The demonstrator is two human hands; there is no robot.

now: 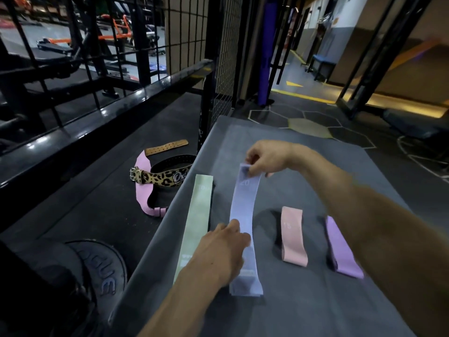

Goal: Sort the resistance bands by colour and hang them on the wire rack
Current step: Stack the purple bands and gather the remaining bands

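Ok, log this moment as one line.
right hand pinches blue band far end | left hand holds near part | green band flat on table

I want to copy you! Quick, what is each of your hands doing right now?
Left hand: grips the near part of the long pale blue fabric resistance band.
Right hand: pinches that band's far end.
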